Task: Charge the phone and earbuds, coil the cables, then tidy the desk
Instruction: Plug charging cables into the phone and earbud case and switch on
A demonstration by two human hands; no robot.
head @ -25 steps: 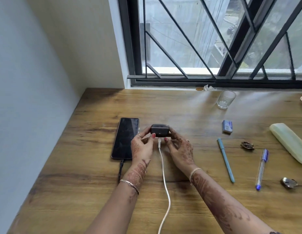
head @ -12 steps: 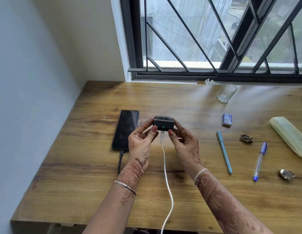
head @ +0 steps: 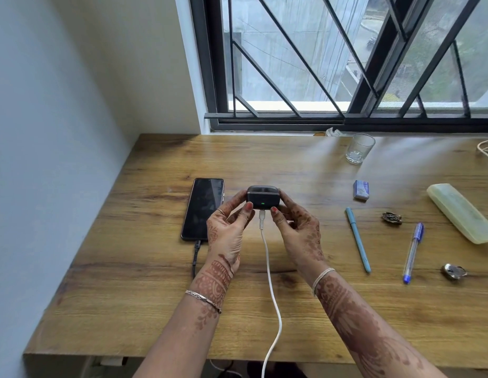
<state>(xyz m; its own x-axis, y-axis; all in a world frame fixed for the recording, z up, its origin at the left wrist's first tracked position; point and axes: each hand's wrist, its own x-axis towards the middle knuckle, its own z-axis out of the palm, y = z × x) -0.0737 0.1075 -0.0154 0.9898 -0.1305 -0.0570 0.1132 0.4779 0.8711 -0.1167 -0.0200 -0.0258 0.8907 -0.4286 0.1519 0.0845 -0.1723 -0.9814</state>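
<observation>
A dark earbuds case (head: 262, 197) with a small green light on its front is held between both hands just above the wooden desk (head: 144, 309). My left hand (head: 228, 227) grips its left side and my right hand (head: 297, 227) grips its right side. A white cable (head: 270, 285) is plugged into the case's near side and runs down over the desk's front edge. A black phone (head: 203, 208) lies face up to the left of my hands, screen dark, with a black cable (head: 196, 256) plugged into its near end.
To the right lie a teal pen (head: 358, 240), a blue pen (head: 413, 252), a small blue box (head: 361, 189), a pale green case (head: 462, 212), a brown clip (head: 392, 218) and a metal object (head: 453, 271). A glass (head: 359, 148) stands near the window. A wall borders the left.
Both hands lifted the earbuds case off the desk and tilted it toward me; a green light now shows on its front. The phone and pens stayed put.
</observation>
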